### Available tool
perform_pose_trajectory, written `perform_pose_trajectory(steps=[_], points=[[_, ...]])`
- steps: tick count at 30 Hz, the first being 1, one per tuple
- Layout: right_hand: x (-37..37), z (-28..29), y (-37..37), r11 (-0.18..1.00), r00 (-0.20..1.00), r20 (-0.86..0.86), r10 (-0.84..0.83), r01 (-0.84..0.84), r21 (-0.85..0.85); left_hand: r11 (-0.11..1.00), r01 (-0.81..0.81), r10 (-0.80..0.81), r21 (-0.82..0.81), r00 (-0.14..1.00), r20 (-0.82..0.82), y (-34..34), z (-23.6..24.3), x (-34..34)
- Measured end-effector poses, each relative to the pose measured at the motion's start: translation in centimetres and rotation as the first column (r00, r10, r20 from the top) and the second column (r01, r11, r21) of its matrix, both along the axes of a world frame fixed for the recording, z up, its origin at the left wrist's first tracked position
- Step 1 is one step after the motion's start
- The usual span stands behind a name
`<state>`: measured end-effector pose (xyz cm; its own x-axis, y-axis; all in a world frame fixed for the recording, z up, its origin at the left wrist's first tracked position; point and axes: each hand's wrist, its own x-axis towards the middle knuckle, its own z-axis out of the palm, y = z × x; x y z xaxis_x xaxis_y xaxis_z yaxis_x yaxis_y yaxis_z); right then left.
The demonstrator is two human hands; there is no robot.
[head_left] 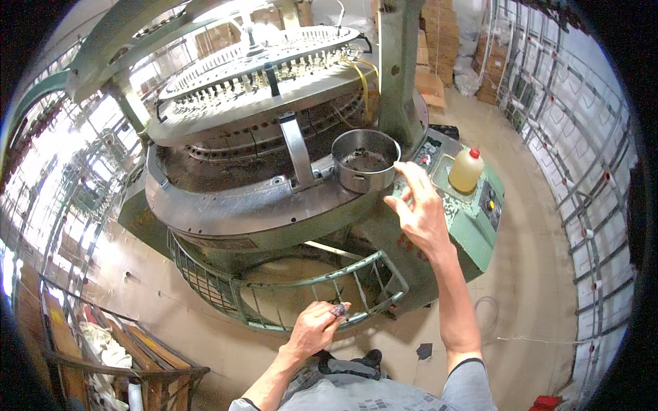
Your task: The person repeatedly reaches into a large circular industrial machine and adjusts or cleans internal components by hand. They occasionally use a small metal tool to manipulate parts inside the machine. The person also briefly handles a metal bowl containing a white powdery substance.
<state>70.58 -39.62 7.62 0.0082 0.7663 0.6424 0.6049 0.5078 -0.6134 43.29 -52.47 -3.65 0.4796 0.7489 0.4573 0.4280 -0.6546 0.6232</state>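
A round steel pot [355,180] with dark residue and small dark bits inside stands on the metal rim of a large circular knitting machine [226,203]. At the pot's right side is my right hand [421,214], its thumb and fingers apart with nothing between them. The fingertips are at the pot's rim; whether they touch it I cannot tell. Lower down, in front of my body, my left hand [315,330] is closed around a small dark, speckled lump [338,310]. Its exact kind is too small to tell.
A yellowish plastic bottle [466,172] with a red cap stands on the green control box [473,226] at right. A curved green guard rail [288,282] runs below the machine. A cart [123,370] holding cloth is at lower left, and metal racks [576,171] line the right.
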Motion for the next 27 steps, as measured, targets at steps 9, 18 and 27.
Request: perform_pose_trajectory(steps=[9,18,27], points=[[-2.4,1.0,6.3,0.997,0.818,0.571,-0.077,0.071,0.032,0.962,-0.270,0.266,0.032,0.959,0.095,-0.9,-0.7,-4.8],[-11.8,7.6,-2.8,0.992,0.890,0.449,0.074,-0.111,0.055,0.874,-0.486,0.480,-0.029,0.852,0.210,0.9,-1.6,-14.3],[-27.1,5.3,2.2,0.897,0.761,0.507,0.404,-0.439,-0.055,0.859,-0.512,0.506,-0.029,0.837,0.209,2.2,-2.2,-21.9]])
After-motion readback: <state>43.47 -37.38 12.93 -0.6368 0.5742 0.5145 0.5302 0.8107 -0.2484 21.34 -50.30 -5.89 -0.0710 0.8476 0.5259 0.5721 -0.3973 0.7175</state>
